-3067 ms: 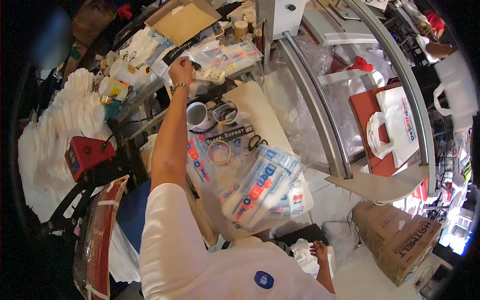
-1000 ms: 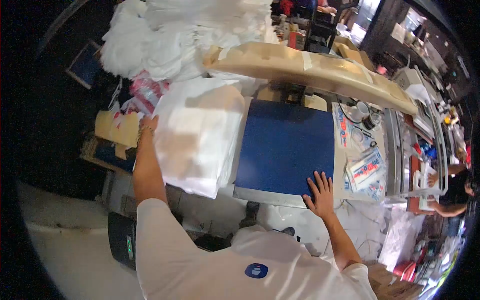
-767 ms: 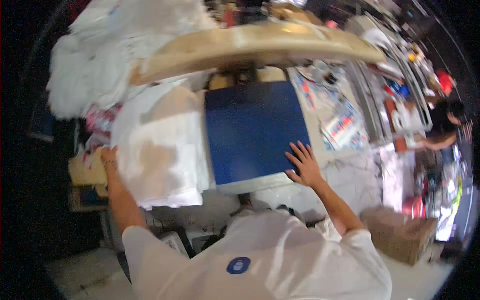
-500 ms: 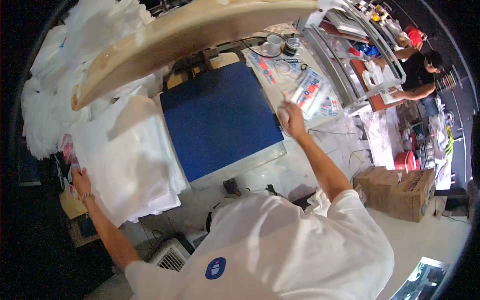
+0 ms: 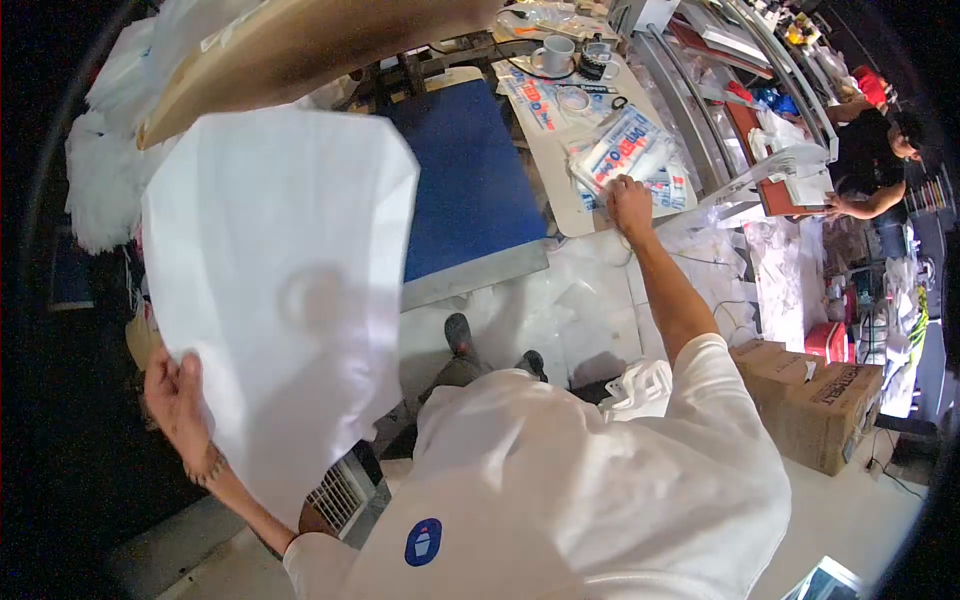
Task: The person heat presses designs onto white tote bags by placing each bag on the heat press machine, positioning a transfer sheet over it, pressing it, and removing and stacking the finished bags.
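My left hand (image 5: 182,408) grips the left edge of a white sheet (image 5: 270,240), which looks like thin fabric with folded sides. The sheet is raised and covers the left part of a flat blue pad (image 5: 465,190). My right hand (image 5: 630,207) is closed at the near edge of a stack of clear sheets (image 5: 628,150) printed in red and blue. Its fingertips pinch the edge of a top sheet. The stack lies on a side table (image 5: 560,200) to the right of the pad.
A large tan curved board (image 5: 320,50) overhangs the far side, with white material (image 5: 105,180) heaped at left. A mug (image 5: 553,55) and a tape roll (image 5: 573,99) stand on the side table. Cardboard boxes (image 5: 810,400) sit at right. Another person (image 5: 870,150) works beyond a metal-framed machine (image 5: 690,110).
My left hand has lifted the white sheet from the left pile and moved it right, partly over the blue pad. My right hand has moved up and right onto the printed sheets.
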The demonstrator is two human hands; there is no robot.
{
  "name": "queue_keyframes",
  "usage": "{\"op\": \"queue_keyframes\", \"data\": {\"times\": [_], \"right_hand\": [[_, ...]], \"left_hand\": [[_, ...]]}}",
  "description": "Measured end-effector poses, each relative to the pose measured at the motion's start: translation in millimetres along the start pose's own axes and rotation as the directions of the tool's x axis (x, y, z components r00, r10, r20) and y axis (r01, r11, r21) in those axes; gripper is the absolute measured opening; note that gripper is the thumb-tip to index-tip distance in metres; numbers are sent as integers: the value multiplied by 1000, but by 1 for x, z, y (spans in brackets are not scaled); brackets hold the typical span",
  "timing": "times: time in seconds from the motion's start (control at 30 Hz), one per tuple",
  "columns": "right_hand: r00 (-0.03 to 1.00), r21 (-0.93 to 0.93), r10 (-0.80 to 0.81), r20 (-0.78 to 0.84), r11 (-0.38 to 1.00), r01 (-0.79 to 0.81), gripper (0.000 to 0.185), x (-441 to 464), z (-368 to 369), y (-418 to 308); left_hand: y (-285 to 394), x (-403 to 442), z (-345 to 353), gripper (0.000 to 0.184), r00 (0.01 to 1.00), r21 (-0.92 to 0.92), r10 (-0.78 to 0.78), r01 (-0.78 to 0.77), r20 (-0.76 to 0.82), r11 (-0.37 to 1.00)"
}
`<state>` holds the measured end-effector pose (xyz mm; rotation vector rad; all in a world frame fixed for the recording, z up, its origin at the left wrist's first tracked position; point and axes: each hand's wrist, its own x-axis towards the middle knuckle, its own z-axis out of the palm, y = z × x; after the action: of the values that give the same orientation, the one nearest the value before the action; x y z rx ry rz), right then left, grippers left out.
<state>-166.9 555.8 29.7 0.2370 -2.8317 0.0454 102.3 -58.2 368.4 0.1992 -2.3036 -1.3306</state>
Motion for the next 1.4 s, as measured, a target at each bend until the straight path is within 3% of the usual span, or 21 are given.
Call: {"op": "queue_keyframes", "data": {"times": [0.03, 0.07, 0.1, 0.17, 0.2, 0.27, 0.3, 0.37, 0.47, 0.57, 0.63, 0.67, 0.73, 0.87, 0.93, 1.0, 1.1, 1.17, 1.2, 1.27, 1.4], "right_hand": [[1000, 2, -2, -4, 1000, 2, 31, -1, 0, 0], [990, -39, -42, -134, 999, 37, 28, -1, 1, -4], [962, -85, -87, -260, 994, 67, 24, -1, 2, -6], [981, -73, -83, -177, 995, 71, 22, 4, 7, 1], [993, -62, -81, -84, 995, 76, 19, 4, 11, 2], [999, -24, -31, -43, 999, 30, 16, 10, 1, -1], [1000, 1, 20, -1, 1000, -20, 13, 14, -3, -4], [999, 32, 51, -6, 998, -51, 12, 19, -1, -1], [991, 203, 131, -35, 971, -122, 12, 18, -15, -5], [986, 441, 166, -19, 887, -140, 17, 24, -18, 5], [977, 483, 186, -109, 868, -111, 16, 30, -17, 9], [956, 524, 214, -200, 848, -80, 14, 34, -19, 6], [952, 542, 243, -185, 833, -107, 13, 43, -29, 0], [917, 686, 317, -243, 724, -68, 15, 66, -67, -49], [908, 716, 232, -349, 691, 99, 15, 76, -94, -95], [944, 761, 157, -290, 636, 129, 17, 72, -121, -157], [866, 521, -202, -458, 728, 445, 19, 70, -110, -243], [912, 578, -256, -322, 709, 403, 24, 53, -123, -309], [912, 600, -298, -283, 686, 411, 26, 49, -117, -332], [902, 721, -317, -294, 546, 427, 32, 39, -94, -363], [917, 734, -327, -228, 561, 383, 38, 33, -122, -347]], "left_hand": [[-12, 3, 5, 25, 998, -81, -62, 63, 10, 995], [-14, 9, 23, 29, 1000, -64, -30, 29, -3, 998], [-20, 14, 40, 33, 992, -70, -124, 122, -19, 990], [-50, 25, 82, 41, 966, -202, -233, 208, -113, 957], [-44, 26, 106, 48, 957, -317, -289, 264, -33, 911], [-78, 40, 151, 56, 952, -301, -297, 262, -76, 917], [-121, 53, 167, 51, 947, -452, -320, 279, -14, 847], [-133, 65, 205, 26, 946, -475, -323, 299, 31, 828], [-199, 87, 247, 20, 965, -517, -258, 244, 46, 821], [-229, 99, 263, 21, 971, -435, -240, 218, 5, 874], [-238, 102, 268, 28, 964, -88, -265, 265, 9, 960], [-252, 107, 270, 28, 963, -88, -269, 269, 8, 959], [-275, 118, 275, 39, 972, 139, -227, 233, -59, 963], [-259, 125, 275, 43, 969, 305, -241, 245, -52, 920], [-263, 123, 279, 43, 984, 387, -172, 177, -48, 905], [-239, 119, 275, 44, 981, 363, -189, 190, -40, 912], [-220, 117, 270, 48, 993, 475, -113, 117, -37, 872], [-201, 110, 261, 47, 978, 626, 211, -158, -10, 764], [-182, 108, 255, 47, 977, 625, 214, -166, -2, 763], [-129, 108, 240, 46, 965, 173, -27, -19, 259, 985], [-1, 121, 180, 42, 697, -118, 299, -296, 652, 948]]}}
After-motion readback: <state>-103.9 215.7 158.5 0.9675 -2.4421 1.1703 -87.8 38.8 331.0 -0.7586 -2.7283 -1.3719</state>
